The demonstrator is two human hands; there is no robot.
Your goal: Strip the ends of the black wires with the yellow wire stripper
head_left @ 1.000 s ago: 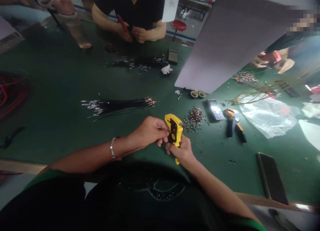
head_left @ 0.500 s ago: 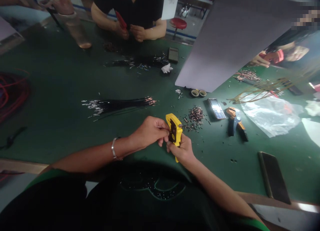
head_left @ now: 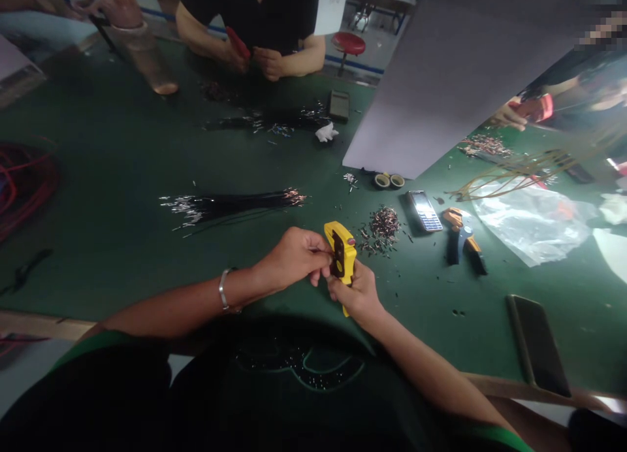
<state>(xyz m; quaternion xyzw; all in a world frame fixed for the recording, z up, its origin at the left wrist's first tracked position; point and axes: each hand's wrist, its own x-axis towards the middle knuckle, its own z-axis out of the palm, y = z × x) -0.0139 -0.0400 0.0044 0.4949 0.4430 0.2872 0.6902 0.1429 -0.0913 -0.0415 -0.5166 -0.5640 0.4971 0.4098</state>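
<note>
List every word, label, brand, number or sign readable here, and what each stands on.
No text can be read for certain.
White hanging sheet: dark marks, too blurred to read.
Keypad phone: screen and key markings too small to read.
Blue-and-orange hand tool: pale round mark, too small to read.
Yellow tool in the right hand: no legible lettering.

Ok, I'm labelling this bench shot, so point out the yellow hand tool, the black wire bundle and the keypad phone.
Yellow hand tool point(head_left: 348, 258), head view: on its yellow body.
Black wire bundle point(head_left: 238, 204), head view: middle of the dark strands.
Keypad phone point(head_left: 425, 211), head view: on its front face.
</note>
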